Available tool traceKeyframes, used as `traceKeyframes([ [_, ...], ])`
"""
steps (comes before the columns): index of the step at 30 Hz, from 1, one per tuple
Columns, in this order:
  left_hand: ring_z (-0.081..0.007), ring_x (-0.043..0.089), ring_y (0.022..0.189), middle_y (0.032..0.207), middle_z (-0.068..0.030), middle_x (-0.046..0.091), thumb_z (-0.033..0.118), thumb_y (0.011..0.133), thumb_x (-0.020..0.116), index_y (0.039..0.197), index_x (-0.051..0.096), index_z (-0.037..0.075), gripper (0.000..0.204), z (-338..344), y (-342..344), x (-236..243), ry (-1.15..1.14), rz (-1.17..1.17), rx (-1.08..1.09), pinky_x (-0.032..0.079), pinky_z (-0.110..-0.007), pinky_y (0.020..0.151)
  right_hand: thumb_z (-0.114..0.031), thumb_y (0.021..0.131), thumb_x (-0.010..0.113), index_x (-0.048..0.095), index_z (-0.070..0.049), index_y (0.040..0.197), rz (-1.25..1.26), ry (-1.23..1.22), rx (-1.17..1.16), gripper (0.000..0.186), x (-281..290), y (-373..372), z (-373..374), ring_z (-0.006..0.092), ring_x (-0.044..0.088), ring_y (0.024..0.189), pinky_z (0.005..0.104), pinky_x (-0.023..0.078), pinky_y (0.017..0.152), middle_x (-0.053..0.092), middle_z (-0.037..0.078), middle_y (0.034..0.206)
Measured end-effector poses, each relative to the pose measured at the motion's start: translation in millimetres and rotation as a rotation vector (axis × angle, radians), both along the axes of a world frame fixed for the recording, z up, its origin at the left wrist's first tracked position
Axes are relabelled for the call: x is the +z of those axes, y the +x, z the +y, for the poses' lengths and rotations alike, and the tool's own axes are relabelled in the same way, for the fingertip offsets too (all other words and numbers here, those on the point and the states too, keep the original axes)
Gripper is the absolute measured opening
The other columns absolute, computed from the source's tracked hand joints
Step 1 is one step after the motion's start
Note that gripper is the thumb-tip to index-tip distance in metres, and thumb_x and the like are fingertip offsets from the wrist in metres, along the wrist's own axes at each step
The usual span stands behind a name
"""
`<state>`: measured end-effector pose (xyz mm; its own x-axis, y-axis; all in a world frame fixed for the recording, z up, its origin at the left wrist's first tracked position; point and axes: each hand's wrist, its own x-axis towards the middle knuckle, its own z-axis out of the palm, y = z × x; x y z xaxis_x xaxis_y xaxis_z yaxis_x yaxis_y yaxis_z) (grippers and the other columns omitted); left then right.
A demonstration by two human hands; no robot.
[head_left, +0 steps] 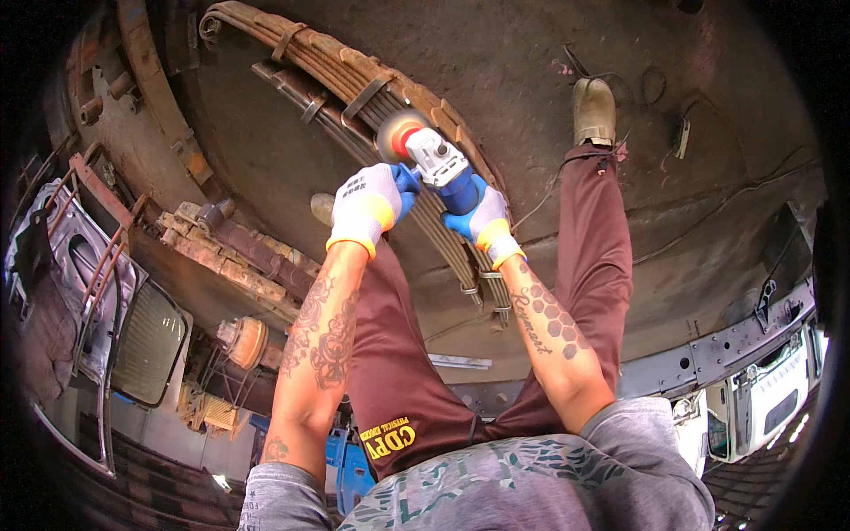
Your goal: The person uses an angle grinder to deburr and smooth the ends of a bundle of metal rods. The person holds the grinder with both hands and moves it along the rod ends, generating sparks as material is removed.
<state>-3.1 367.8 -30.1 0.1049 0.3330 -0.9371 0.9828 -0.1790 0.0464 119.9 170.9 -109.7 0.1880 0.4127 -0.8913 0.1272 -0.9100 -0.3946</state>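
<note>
Both my hands wear grey-and-blue gloves with yellow cuffs. They hold an angle grinder [437, 159] with a white-grey head and a blue body. My left hand [370, 202] is closed round its blue side handle. My right hand [485, 218] wraps the body behind the head. The round disc [400, 133], with a red centre, looks blurred at its rim. It lies over a long, curved leaf spring [341, 64] of stacked rusty leaves bound by metal clips. Whether disc and steel touch, I cannot tell. Darker, greyer leaves [329, 122] run alongside, partly behind the grinder and my hands.
My booted foot [594, 111] is planted right of the spring. A thin cable [538, 205] trails on the floor near my right leg. Rusty beams [232, 252] and a vehicle door panel [146, 341] lie left. A grey perforated rail [682, 363] runs behind at right.
</note>
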Motion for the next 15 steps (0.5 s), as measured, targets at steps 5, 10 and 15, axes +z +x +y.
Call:
traceKeyframes([
  [5,-0.0396,0.075,0.101,0.106,-0.0179,0.079,0.041,0.089,0.080,0.103,0.082,0.016,0.029,7,0,6,0.017,0.005,-0.001,0.059,-0.047,0.089,-0.034,0.060,0.094,0.073,-0.015,0.122,-0.025,0.009,0.006,0.068,4,-3,10,0.0380,0.076,0.108,0.0483,0.060,0.095,0.080,0.017,0.113],
  [10,-0.0397,0.075,0.100,0.106,-0.0176,0.079,0.040,0.088,0.081,0.101,0.082,0.015,0.029,8,-2,4,-0.002,-0.019,0.003,0.060,-0.046,0.088,-0.033,0.060,0.094,0.073,-0.015,0.118,-0.029,0.034,-0.003,0.064,3,-6,9,0.0388,0.077,0.105,0.0485,0.061,0.093,0.081,0.016,0.110],
  [15,-0.0395,0.075,0.100,0.105,-0.0174,0.080,0.039,0.088,0.082,0.103,0.082,0.013,0.031,14,-11,-1,0.038,-0.004,-0.013,0.060,-0.047,0.089,-0.033,0.060,0.094,0.073,-0.015,0.116,-0.031,0.065,-0.035,0.062,4,-11,24,0.0408,0.077,0.101,0.0488,0.061,0.091,0.080,0.018,0.105],
])
